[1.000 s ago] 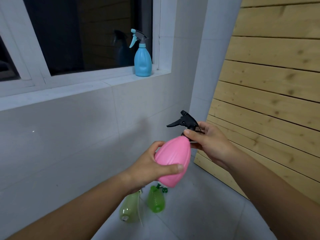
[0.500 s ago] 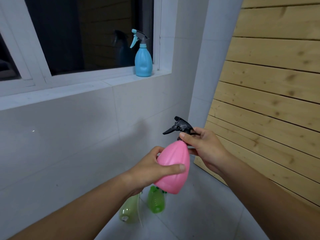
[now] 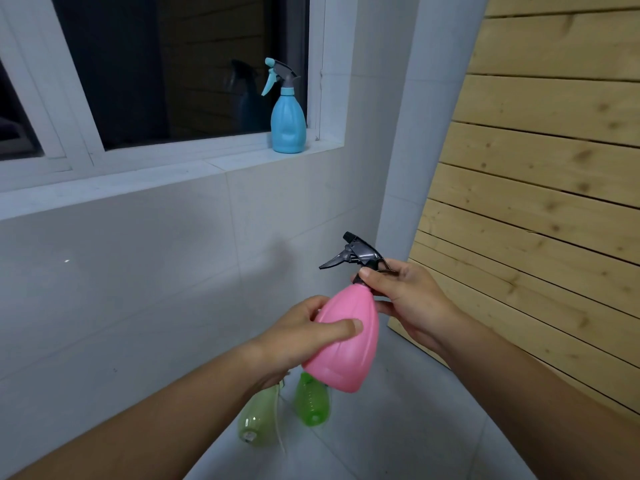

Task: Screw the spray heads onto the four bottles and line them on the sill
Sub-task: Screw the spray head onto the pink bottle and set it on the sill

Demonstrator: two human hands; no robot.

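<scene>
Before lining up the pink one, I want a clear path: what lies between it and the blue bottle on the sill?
Nothing: in the head view only bare white wall tile separates the pink bottle from the blue bottle.

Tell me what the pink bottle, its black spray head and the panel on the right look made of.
Pink bottle: likely plastic, opaque, soft sheen, moulded ribs.
Black spray head: seemingly hard plastic, dull finish.
Panel: bare pale wood planks, knots and grain showing, apparently unvarnished.

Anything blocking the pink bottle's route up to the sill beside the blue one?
Nothing visible. The pink bottle is held in both hands below the sill; open air lies between. The sill left of the blue bottle looks bare.
</scene>
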